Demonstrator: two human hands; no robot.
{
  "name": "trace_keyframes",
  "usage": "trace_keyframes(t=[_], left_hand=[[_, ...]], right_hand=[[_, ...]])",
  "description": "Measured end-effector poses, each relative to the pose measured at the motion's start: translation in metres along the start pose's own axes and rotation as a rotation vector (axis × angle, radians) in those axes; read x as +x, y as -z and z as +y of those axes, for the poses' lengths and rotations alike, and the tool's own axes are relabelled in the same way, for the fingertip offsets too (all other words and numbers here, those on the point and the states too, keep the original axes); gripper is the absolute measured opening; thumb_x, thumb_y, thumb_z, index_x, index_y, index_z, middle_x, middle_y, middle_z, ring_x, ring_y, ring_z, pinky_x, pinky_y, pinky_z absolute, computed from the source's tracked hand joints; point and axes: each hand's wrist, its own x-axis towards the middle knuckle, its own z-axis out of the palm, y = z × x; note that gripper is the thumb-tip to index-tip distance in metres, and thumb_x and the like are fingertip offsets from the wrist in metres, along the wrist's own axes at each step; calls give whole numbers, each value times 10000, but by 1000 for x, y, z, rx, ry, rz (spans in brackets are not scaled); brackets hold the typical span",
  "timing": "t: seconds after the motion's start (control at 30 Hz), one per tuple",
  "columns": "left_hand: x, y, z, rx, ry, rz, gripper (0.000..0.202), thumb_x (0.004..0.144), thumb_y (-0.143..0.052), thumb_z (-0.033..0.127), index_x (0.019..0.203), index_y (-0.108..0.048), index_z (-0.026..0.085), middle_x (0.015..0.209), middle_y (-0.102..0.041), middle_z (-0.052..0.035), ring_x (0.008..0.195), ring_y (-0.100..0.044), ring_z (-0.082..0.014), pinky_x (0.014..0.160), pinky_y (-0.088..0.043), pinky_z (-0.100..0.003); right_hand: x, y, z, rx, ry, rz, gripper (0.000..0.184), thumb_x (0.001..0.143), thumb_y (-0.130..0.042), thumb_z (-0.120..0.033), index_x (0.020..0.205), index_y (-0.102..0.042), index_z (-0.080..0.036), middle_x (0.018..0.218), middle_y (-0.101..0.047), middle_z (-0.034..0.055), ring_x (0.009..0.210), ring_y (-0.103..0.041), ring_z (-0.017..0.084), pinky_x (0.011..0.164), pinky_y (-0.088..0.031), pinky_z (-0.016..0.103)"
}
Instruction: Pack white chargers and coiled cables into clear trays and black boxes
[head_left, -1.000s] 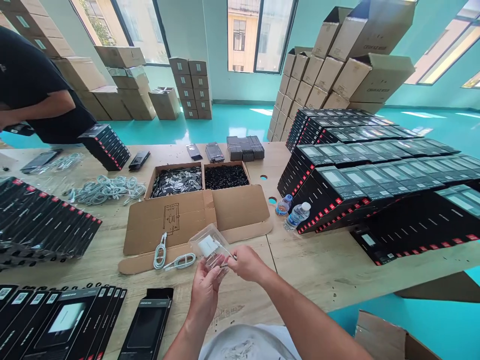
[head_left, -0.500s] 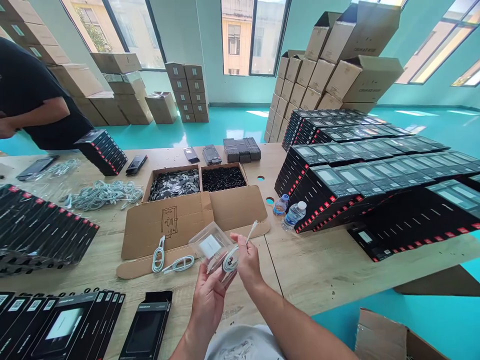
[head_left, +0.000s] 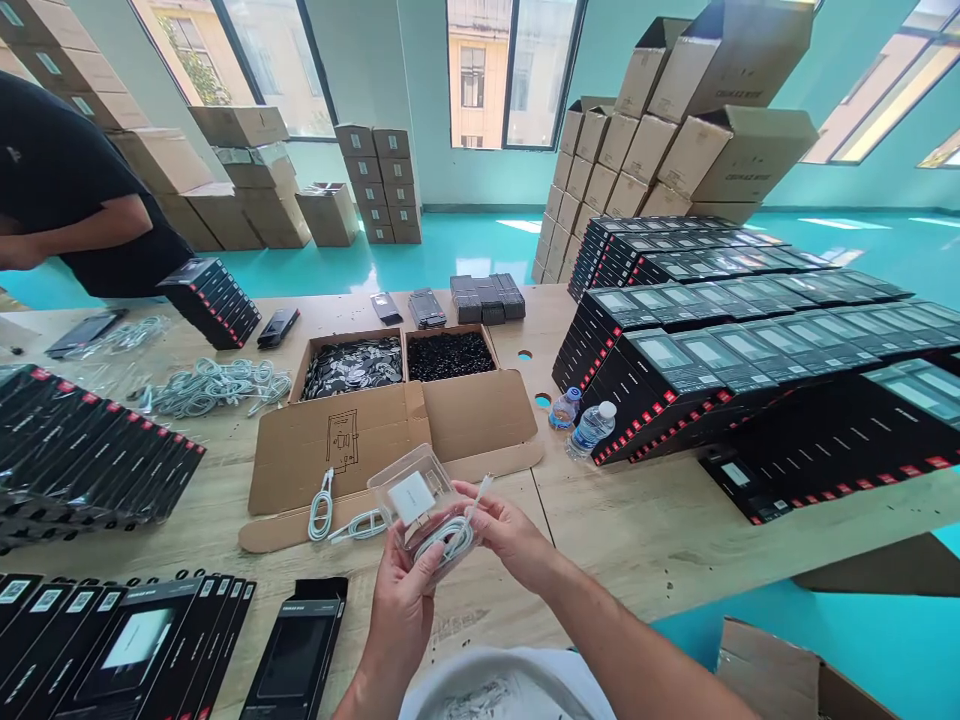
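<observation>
My left hand grips a clear plastic tray from below; a white charger block sits in the tray. My right hand pinches a coiled white cable and presses it against the tray's near end, one plug end sticking up. Both hands hover above the wooden table, close to my body. Two more coiled white cables lie on a cardboard flap just left of my hands.
An open carton with two compartments of dark parts sits ahead. Rows of black retail boxes fill the right, others the left and near left. Two water bottles stand mid-table. A person in black leans at far left.
My right hand brought the coiled cable down from beside the tray to lie flat against its near end. The tray tilted slightly toward me.
</observation>
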Motion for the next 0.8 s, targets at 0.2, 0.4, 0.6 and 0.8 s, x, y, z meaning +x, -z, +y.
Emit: trace_keyframes(t=[0.2,0.4,0.6,0.8], left_hand=[[-1,-8,-1,47,4,4,453,642,-882,310,1052,-725,197,1051,-813,-116,1065,-731,-336,902,-566,-420],[8,-7,0,108,-33,120,412,560,-912,323,917,-763,181,888,-822,-82,993,-748,-300,913,-553,-388],[0,14,21,49,134,-82,571,641,-862,266,1191,-712,222,1159,-783,-120,1155,-698,-351,975,-554,-438],[-7,6,27,-111,69,-39,745,620,-829,200,1330,-629,308,1288,-738,-79,1258,-640,-371,983,-576,-442]], right_hand=[[-4,-15,12,-334,211,102,518,888,-669,-346,1384,-584,-223,1080,-761,78,872,-688,197,800,-544,325],[3,-20,19,-735,303,175,585,893,-514,-144,1471,-528,-231,1026,-775,61,783,-675,184,747,-547,292],[-3,-19,7,-450,57,99,547,917,-564,-298,1455,-549,-199,1013,-747,63,704,-643,154,592,-558,255],[-7,-24,-2,-316,84,70,568,801,-674,-302,1364,-635,-244,1112,-707,48,849,-645,156,677,-542,253]])
